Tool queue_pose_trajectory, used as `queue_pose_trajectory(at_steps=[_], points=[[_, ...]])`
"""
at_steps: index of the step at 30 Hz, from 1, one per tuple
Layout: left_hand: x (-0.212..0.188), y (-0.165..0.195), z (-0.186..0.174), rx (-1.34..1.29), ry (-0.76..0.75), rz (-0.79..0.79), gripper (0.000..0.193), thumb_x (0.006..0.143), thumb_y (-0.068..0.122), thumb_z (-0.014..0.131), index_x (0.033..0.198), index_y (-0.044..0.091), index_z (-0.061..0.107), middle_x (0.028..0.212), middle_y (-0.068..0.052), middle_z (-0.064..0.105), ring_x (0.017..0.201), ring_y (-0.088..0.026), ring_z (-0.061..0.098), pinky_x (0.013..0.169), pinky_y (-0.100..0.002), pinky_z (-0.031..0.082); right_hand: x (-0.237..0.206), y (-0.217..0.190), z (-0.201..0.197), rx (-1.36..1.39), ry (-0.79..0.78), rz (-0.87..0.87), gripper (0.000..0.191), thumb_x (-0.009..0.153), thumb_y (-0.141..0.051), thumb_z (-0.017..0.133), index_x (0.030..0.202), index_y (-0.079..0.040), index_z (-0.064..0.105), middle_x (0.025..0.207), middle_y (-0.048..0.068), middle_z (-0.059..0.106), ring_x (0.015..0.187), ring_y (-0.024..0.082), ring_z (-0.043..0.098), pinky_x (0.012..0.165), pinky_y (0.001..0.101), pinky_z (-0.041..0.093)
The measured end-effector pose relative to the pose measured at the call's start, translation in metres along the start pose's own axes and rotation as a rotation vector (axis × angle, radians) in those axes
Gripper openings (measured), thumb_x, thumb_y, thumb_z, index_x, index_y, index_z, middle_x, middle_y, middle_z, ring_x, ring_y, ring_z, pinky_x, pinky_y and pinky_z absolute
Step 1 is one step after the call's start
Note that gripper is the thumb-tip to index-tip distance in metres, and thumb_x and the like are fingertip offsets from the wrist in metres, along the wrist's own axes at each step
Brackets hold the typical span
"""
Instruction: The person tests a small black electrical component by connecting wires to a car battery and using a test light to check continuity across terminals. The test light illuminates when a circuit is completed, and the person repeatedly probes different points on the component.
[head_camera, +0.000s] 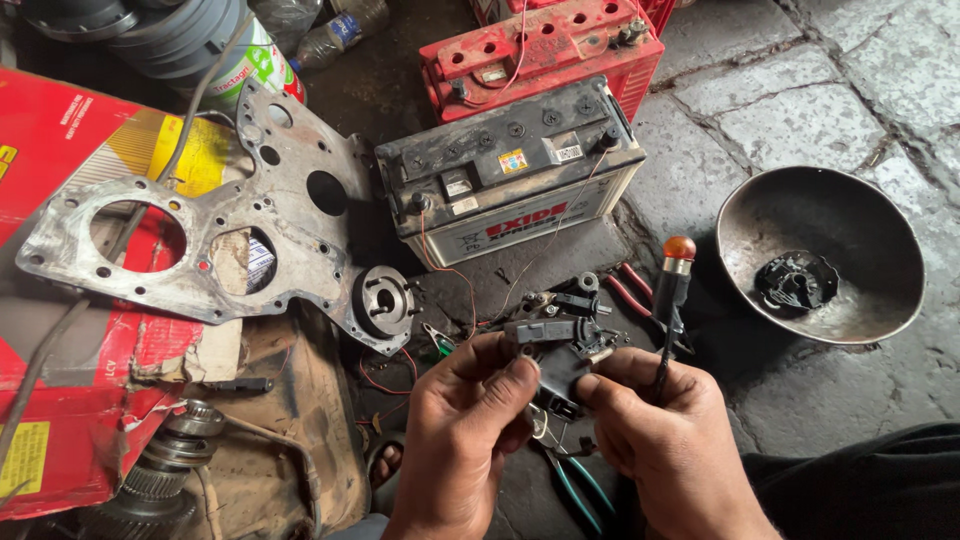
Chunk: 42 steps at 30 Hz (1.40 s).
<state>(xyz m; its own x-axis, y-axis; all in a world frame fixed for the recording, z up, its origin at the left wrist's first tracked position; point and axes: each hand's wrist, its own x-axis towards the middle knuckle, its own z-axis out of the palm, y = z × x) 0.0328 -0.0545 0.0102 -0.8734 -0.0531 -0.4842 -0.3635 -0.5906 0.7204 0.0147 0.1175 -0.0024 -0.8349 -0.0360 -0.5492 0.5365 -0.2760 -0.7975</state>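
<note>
Head view: both hands, left hand (470, 420) and right hand (665, 430), pinch a small black plastic electrical part (555, 365) over the oily floor (800, 100), right also gripping an orange-tipped tester probe (673, 290); its thin wires could snag or short on the black-topped white battery (515, 175) nearby.

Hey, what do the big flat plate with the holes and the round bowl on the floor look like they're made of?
The flat plate looks like bare cast or machined metal, probably aluminium or steel: dull silver-grey, scuffed, with cleanly bored holes. The bowl looks like thin pressed metal, darkened with grime or oil; its rim shows a faint metallic sheen. Exact alloys can't be told.
</note>
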Motion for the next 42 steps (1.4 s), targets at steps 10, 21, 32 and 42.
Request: queue_pose_trajectory(at_steps=[10, 21, 32, 42], points=[[0.004, -0.008, 0.0, 0.047, 0.125, 0.111, 0.022, 0.079, 0.003, 0.079, 0.099, -0.007, 0.075, 0.083, -0.013, 0.077, 0.069, -0.015, 0.072, 0.064, -0.028, 0.059, -0.003, 0.003, 0.005, -0.198, 0.061, 0.045, 0.019, 0.079, -0.006, 0.079, 0.095, 0.004, 0.077, 0.058, 0.002, 0.061, 0.044, 0.007, 0.046, 0.04, 0.0233, 0.033], [0.0, -0.004, 0.001, -0.059, 0.121, 0.297, 0.025, 0.082, 0.001, 0.075, 0.106, -0.007, 0.075, 0.088, -0.012, 0.078, 0.071, -0.015, 0.072, 0.063, -0.03, 0.062, 0.007, -0.017, -0.006, 0.195, -0.015, -0.213, 0.05, 0.084, 0.006, 0.053, 0.134, 0.004, 0.053, 0.099, 0.008, 0.058, 0.072, 0.013, 0.06, 0.064, 0.0294, 0.054], [-0.003, -0.003, 0.001, 0.023, 0.264, 0.386, 0.029, 0.083, -0.002, 0.076, 0.111, -0.005, 0.076, 0.086, -0.008, 0.077, 0.071, -0.009, 0.067, 0.062, -0.022, 0.055, -0.006, -0.009, -0.005, 0.225, -0.272, -0.441, 0.015, 0.095, 0.012, 0.06, 0.109, 0.008, 0.058, 0.102, 0.026, 0.073, 0.1, 0.038, 0.076, 0.084, 0.049, 0.065], [-0.004, -0.001, 0.004, 0.079, 0.302, 0.367, 0.028, 0.083, -0.002, 0.075, 0.11, -0.007, 0.076, 0.084, -0.009, 0.077, 0.071, -0.009, 0.069, 0.066, -0.02, 0.053, -0.017, 0.011, 0.015, -0.056, -0.146, -0.56, 0.016, 0.089, 0.016, 0.059, 0.1, 0.005, 0.056, 0.1, 0.028, 0.077, 0.093, 0.032, 0.08, 0.078, 0.0423, 0.07]])
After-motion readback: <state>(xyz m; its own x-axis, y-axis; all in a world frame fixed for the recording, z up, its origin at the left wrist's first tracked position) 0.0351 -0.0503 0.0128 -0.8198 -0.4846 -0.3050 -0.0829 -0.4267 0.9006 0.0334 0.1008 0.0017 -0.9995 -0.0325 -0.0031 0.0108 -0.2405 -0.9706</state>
